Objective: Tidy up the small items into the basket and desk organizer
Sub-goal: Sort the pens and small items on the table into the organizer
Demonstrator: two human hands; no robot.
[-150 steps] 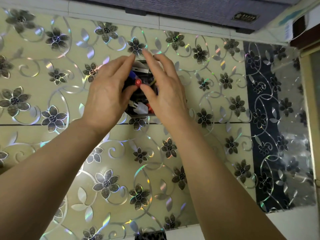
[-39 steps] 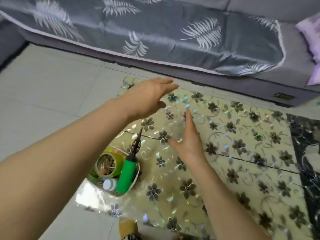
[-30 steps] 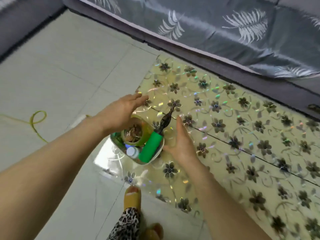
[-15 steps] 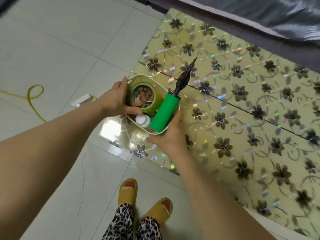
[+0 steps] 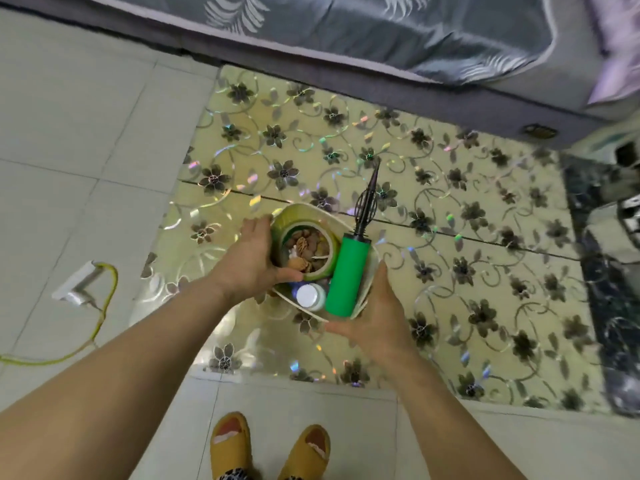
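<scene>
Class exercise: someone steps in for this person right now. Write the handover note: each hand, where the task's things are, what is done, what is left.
Left hand: grips the left side of the basket, thumb over the near rim.
Right hand: cups the basket's near right corner from below.
The basket is over the flowered table, whether lifted or resting cannot be told. In it: the green tape roll filled with small brown bits, the white-capped bottle, and the green pump, whose black nozzle sticks out past the far rim.
Done: these items are in the basket.
Left: set the basket down. The desk organizer is not in view.
</scene>
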